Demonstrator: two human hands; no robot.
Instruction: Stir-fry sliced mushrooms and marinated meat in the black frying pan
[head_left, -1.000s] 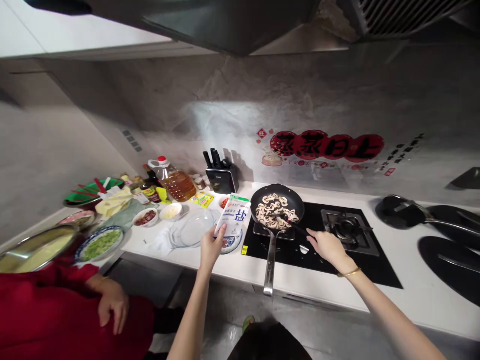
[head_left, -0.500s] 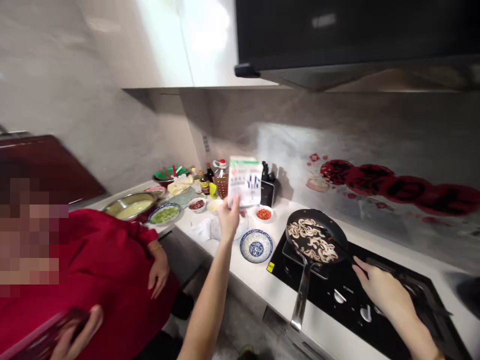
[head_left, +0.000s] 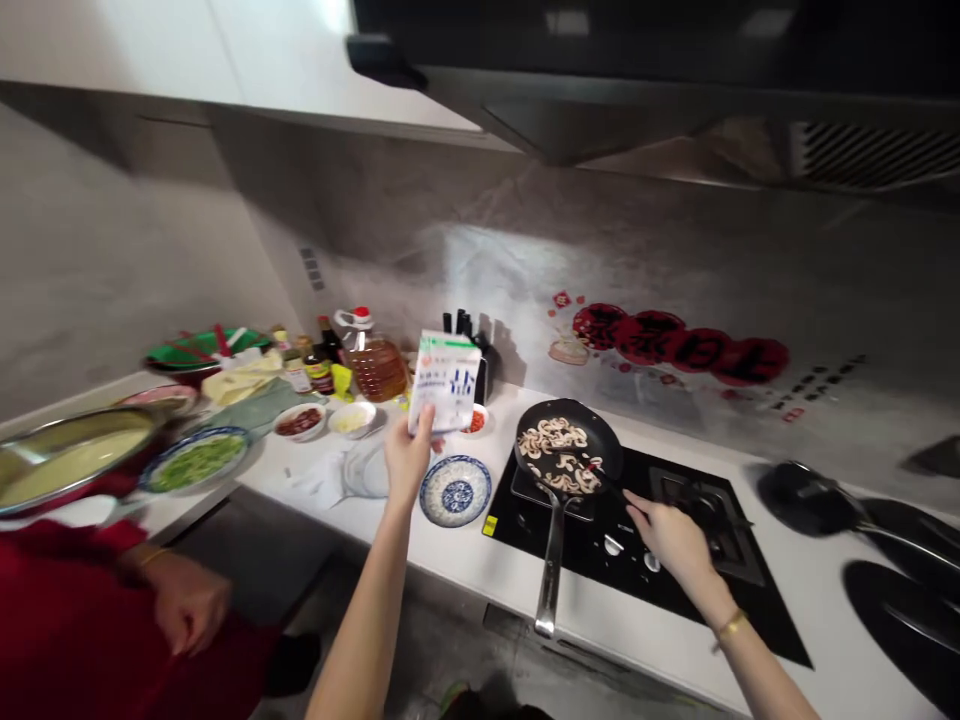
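The left hand (head_left: pixel 409 458) held up a white rectangular packet (head_left: pixel 448 388) with blue lettering and a green top strip. The right hand (head_left: pixel 675 537) held a slim black utensil (head_left: pixel 612 483) reaching among pale sliced mushrooms (head_left: pixel 555 436) in a round black frying pan (head_left: pixel 602 432).

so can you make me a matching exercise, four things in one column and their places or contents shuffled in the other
1. White packet with a green strip
2. Round black frying pan with a metal handle
3. Round blue-and-white patterned plate
4. Clear plastic jug with a red cap

A. Holding amber liquid
B. On the counter, beside the left edge of the black hob
C. Holding sliced mushrooms
D. Gripped by the left hand

Pairs: 1-D; 2-C; 3-B; 4-A
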